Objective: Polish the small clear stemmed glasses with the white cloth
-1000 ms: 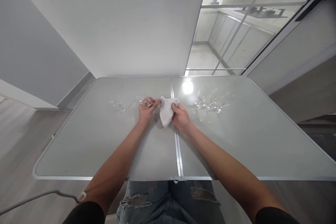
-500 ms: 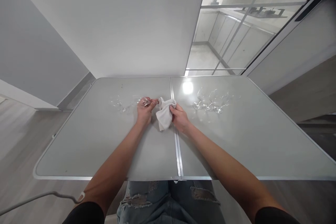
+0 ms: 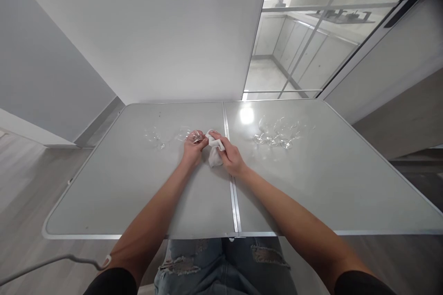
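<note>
Clear stemmed glass (image 3: 189, 135) held over mid-table (image 3: 138, 193), left hand (image 3: 192, 148) closed on it, right hand (image 3: 230, 156) gripping white cloth (image 3: 213, 154) against it; one glass (image 3: 154, 137) left, cluster of glasses (image 3: 276, 131) right.

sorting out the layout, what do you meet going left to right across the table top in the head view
lone glass → glass held in the left hand → left hand → white cloth → right hand → cluster of glasses

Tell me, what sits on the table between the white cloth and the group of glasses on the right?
Nothing: in the head view only bare table, crossed by its centre seam, lies between cloth and glasses.
</note>
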`<action>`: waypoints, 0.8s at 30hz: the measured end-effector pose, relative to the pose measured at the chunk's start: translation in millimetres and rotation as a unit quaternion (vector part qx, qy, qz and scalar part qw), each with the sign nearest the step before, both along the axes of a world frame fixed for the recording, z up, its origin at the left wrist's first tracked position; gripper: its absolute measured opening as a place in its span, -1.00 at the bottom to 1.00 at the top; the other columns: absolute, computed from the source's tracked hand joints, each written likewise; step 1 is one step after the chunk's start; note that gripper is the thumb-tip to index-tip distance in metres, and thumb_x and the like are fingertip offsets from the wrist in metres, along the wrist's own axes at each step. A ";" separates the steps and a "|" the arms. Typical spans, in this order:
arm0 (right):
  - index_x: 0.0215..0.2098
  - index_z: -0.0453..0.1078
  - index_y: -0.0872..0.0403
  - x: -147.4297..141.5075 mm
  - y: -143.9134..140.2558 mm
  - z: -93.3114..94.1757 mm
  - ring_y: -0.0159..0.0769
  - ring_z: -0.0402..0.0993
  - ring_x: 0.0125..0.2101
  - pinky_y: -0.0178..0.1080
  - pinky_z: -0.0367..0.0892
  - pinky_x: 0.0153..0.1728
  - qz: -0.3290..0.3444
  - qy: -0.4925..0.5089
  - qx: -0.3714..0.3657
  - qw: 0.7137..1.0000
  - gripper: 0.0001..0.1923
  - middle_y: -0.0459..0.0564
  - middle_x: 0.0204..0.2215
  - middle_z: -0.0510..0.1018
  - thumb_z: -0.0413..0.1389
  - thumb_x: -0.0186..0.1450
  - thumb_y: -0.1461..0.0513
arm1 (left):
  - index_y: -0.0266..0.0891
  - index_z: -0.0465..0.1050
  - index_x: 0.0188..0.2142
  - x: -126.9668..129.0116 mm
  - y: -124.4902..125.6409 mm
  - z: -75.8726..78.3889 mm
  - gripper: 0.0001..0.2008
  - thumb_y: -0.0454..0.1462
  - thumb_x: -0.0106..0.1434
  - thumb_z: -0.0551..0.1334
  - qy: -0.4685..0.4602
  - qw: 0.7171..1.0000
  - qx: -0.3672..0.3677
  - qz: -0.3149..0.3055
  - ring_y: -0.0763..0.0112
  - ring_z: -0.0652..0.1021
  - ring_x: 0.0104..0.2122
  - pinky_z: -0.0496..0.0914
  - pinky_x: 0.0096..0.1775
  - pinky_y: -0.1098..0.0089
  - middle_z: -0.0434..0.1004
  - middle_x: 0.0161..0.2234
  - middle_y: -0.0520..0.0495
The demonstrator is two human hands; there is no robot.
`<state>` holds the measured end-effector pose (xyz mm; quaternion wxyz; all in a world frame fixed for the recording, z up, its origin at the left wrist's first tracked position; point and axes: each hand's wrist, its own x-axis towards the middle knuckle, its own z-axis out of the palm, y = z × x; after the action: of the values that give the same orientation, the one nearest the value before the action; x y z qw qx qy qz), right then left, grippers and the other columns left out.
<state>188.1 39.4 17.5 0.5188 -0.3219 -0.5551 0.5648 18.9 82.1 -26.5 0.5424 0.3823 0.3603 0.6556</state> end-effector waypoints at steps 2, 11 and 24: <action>0.08 0.45 -0.12 1.0 0.6 -2.4 -0.17 0.43 -0.02 -0.20 0.33 0.00 -0.021 -0.037 0.009 0.999 -0.63 -0.03 0.00 0.55 0.17 0.31 0.05 | -0.22 0.43 -0.34 1.0 -2.6 1.5 -0.64 -0.26 -0.04 0.56 0.002 1.000 0.006 -0.018 0.52 0.53 -0.41 0.40 -0.26 0.43 0.52 -0.42 0.09; -0.14 0.37 -0.03 -3.1 23.4 -30.4 -0.28 0.41 -0.22 -0.26 0.34 -0.14 -0.051 0.067 -0.096 0.992 -0.72 -0.07 -0.25 0.52 0.16 0.33 -0.02 | -0.19 0.39 -0.36 5.8 -13.0 8.0 -0.61 -0.23 -0.03 0.57 -0.005 0.994 0.029 -0.104 0.32 0.64 -0.26 0.47 -0.10 0.28 0.61 -0.41 0.02; -0.16 0.43 0.00 -12.5 9.6 -23.7 -0.28 0.49 -0.33 -0.29 0.38 -0.32 0.017 0.160 -0.199 0.967 -0.64 -0.10 -0.36 0.57 0.30 0.18 0.01 | -0.19 0.36 -0.33 -0.6 -2.6 5.8 -0.63 -0.26 0.01 0.54 -0.009 0.998 0.065 0.001 0.28 0.65 -0.18 0.41 0.05 0.19 0.62 -0.40 0.03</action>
<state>175.6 49.0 -6.1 0.5170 -0.3144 -0.3466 0.7167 18.2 79.5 -20.7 0.5188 0.4108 0.3123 0.6816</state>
